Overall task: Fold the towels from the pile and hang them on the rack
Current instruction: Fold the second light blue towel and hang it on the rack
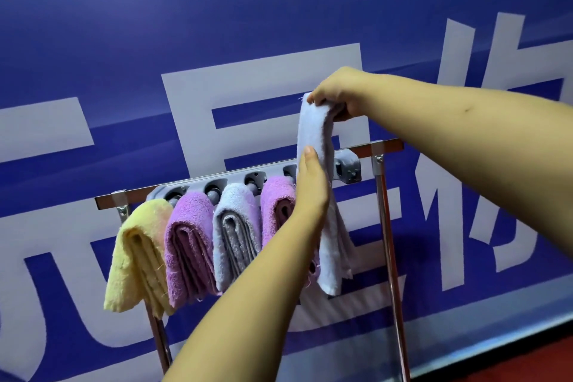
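Hanging stage, head view. Right hand (336, 93) pinches the top fold of a pale blue-grey towel (314, 146), fingers curled round it, holding it above the rack (383, 146). Left hand (310, 183) lies flat against the towel's front, fingers straight, not clenched, steadying it approx. mid-length.

Key relation: towel hangs straight down from the right-hand grip, long axis vertical, lower end (331, 282) well below the top bar. It sits in front of the grey peg block (347, 166), at the free position right of the purple towel (277, 205); the peg itself is hidden behind cloth, so whether the towel is draped over it yet can't be told. Right hand is the nearer one to the fold and, by judgement, the one to lower it onto the peg.

Towel appearance: terry, folded into a narrow strip w/ several layers showing along the right edge, slightly frayed at the top corner.

Four folded towels already hang, L to R: yellow (136, 254), purple (189, 242), blue-grey (232, 232), purple.
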Demonstrator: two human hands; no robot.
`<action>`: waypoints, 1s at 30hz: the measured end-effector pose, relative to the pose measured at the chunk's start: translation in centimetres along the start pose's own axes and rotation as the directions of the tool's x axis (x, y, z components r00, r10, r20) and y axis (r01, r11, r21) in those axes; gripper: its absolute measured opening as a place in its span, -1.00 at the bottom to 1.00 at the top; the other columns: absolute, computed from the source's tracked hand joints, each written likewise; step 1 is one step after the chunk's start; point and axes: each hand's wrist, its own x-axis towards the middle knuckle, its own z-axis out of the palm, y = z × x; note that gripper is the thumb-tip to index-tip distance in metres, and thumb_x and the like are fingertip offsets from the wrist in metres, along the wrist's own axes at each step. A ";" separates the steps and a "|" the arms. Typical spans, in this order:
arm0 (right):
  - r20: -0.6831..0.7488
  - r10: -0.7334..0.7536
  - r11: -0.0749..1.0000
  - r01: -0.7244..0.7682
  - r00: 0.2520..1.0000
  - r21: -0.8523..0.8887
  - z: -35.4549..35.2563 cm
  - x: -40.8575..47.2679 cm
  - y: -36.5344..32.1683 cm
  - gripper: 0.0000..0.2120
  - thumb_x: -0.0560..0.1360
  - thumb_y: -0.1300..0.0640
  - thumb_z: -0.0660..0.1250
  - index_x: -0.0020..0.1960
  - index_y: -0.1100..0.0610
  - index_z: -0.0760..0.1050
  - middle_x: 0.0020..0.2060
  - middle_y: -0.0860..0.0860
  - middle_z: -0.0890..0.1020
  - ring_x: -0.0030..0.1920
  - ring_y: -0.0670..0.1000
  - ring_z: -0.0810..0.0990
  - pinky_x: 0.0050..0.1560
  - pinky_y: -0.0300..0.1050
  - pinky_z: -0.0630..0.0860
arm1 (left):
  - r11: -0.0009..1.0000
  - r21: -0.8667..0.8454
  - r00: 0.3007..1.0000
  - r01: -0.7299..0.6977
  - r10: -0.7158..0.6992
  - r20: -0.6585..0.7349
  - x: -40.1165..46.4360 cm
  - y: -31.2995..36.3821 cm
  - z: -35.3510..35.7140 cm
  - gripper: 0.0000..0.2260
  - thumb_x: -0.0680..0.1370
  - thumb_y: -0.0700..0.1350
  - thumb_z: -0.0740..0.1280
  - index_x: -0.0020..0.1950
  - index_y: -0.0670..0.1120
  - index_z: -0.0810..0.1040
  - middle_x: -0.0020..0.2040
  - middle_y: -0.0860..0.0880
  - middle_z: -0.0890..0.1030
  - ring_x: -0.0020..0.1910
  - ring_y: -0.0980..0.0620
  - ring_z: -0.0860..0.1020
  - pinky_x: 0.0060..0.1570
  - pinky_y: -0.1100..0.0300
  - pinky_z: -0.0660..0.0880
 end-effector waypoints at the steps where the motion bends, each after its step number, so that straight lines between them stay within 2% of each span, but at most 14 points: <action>1: -0.017 0.021 0.999 -0.020 1.000 0.047 -0.8 0.3 0.3 -0.92 0.48 0.29 0.29 -0.18 0.20 0.42 -0.26 0.12 0.50 -0.29 0.03 0.51 -0.35 -0.16 0.50 | 0.997 0.055 0.999 -0.046 0.045 0.018 -0.3 0.6 0.0 -0.24 0.42 0.42 -0.08 0.49 0.04 0.29 0.47 -0.02 0.36 0.44 0.00 0.32 0.44 -0.06 0.21; 4: -0.018 0.111 0.980 -0.106 0.994 0.169 -3.0 0.8 1.7 -0.96 0.50 0.28 0.24 -0.09 0.20 0.46 -0.18 0.11 0.54 -0.29 -0.01 0.52 -0.36 -0.19 0.50 | 0.963 0.222 0.986 -0.152 0.133 0.098 -0.3 1.2 -0.2 -0.38 0.55 0.30 0.09 0.53 0.01 0.18 0.48 -0.02 0.33 0.43 -0.02 0.32 0.40 0.03 0.25; 6: 0.008 0.175 0.950 -0.171 0.984 0.260 -4.4 0.8 3.1 -0.92 0.53 0.28 0.19 -0.11 0.20 0.45 -0.18 0.09 0.54 -0.29 -0.04 0.51 -0.36 -0.23 0.49 | 0.908 0.349 0.971 -0.233 0.198 0.132 -0.2 0.9 -0.3 -0.36 0.53 0.21 0.27 0.52 0.01 0.16 0.40 0.02 0.41 0.34 0.02 0.40 0.22 0.15 0.35; 8: 0.021 0.227 0.916 -0.220 0.974 0.335 -5.7 0.3 4.8 -0.87 0.54 0.30 0.17 -0.16 0.20 0.44 -0.23 0.08 0.52 -0.30 -0.06 0.50 -0.31 -0.25 0.52 | 0.789 0.508 0.939 -0.345 0.288 0.190 0.2 0.6 -0.4 -0.38 0.49 0.02 0.38 0.48 0.00 0.22 0.26 0.06 0.49 0.21 0.04 0.48 0.02 0.22 0.34; 11: 0.055 0.309 0.854 -0.302 0.950 0.423 -6.9 -1.3 7.7 -0.86 0.53 0.34 0.18 -0.17 0.25 0.45 -0.23 0.13 0.53 -0.25 0.01 0.53 -0.03 -0.09 0.57 | 0.614 0.672 0.907 -0.414 0.336 0.252 1.0 0.0 -0.4 -0.44 0.42 -0.20 0.35 0.39 -0.04 0.28 0.19 -0.07 0.56 0.13 -0.12 0.53 -0.12 0.16 0.35; 12: 0.065 0.336 0.829 -0.328 0.939 0.453 -7.1 -1.7 8.8 -0.86 0.53 0.35 0.18 -0.17 0.27 0.46 -0.23 0.14 0.54 -0.24 0.02 0.55 -0.04 -0.07 0.58 | 0.585 0.693 0.903 -0.422 0.343 0.260 1.1 -0.2 -0.3 -0.46 0.41 -0.27 0.31 0.36 -0.05 0.30 0.16 -0.09 0.55 0.10 -0.15 0.53 -0.16 0.13 0.35; 14: 0.089 0.387 0.775 -0.376 0.918 0.508 -7.4 -2.4 11.0 -0.88 0.51 0.38 0.20 -0.15 0.27 0.48 -0.21 0.13 0.56 -0.22 0.01 0.57 -0.17 -0.15 0.60 | 0.541 0.720 0.897 -0.433 0.339 0.285 1.0 -0.3 -0.4 -0.48 0.39 -0.36 0.23 0.32 -0.06 0.31 0.15 -0.08 0.53 0.07 -0.16 0.52 -0.18 0.11 0.35; 18: 0.153 0.470 0.663 -0.463 0.869 0.588 -7.0 -3.9 15.2 -0.93 0.49 0.39 0.24 -0.10 0.31 0.50 -0.19 0.16 0.57 -0.20 0.02 0.59 -0.25 -0.13 0.60 | 0.453 0.757 0.882 -0.471 0.241 0.405 1.8 0.6 -1.8 -0.47 0.42 -0.36 0.22 0.37 -0.06 0.27 0.24 -0.09 0.52 0.11 -0.13 0.50 -0.05 0.07 0.44; 22: 0.214 0.473 0.567 -0.481 0.855 0.668 -5.3 -6.0 17.5 -0.94 0.50 0.38 0.25 -0.07 0.34 0.49 -0.18 0.18 0.57 -0.17 0.04 0.58 -0.25 -0.07 0.58 | 0.454 0.713 0.845 -0.533 0.238 0.480 2.6 1.6 -3.2 -0.60 0.43 -0.30 0.32 0.25 -0.12 0.38 0.21 -0.07 0.54 0.15 -0.06 0.50 -0.03 0.23 0.34; 25: 0.219 0.464 0.524 -0.465 0.858 0.713 -4.0 -7.3 18.2 -0.93 0.51 0.38 0.25 -0.04 0.34 0.49 -0.20 0.18 0.57 -0.19 0.03 0.57 -0.30 -0.12 0.59 | 0.454 0.691 0.825 -0.563 0.262 0.501 2.6 2.7 -3.6 -0.71 0.41 -0.27 0.36 0.12 -0.10 0.48 0.06 -0.03 0.59 0.01 -0.04 0.53 -0.14 0.22 0.35; 27: 0.220 0.458 0.495 -0.453 0.861 0.742 -3.6 -8.0 18.5 -0.93 0.50 0.40 0.24 -0.04 0.34 0.49 -0.21 0.18 0.56 -0.21 0.03 0.57 -0.37 -0.13 0.59 | 0.466 0.682 0.824 -0.564 0.255 0.507 2.4 3.6 -3.6 -0.72 0.38 -0.29 0.33 0.06 -0.09 0.52 -0.07 -0.01 0.59 -0.14 -0.02 0.52 -0.26 0.20 0.43; 30: 0.226 0.473 0.452 -0.455 0.852 0.767 -3.1 -8.8 19.0 -0.95 0.51 0.40 0.24 -0.10 0.36 0.47 -0.23 0.19 0.56 -0.23 0.04 0.56 -0.49 -0.13 0.57 | 0.462 0.670 0.808 -0.581 0.229 0.543 2.0 4.3 -3.5 -0.75 0.36 -0.32 0.28 -0.02 -0.09 0.55 -0.16 -0.06 0.61 -0.28 -0.03 0.54 -0.30 0.11 0.53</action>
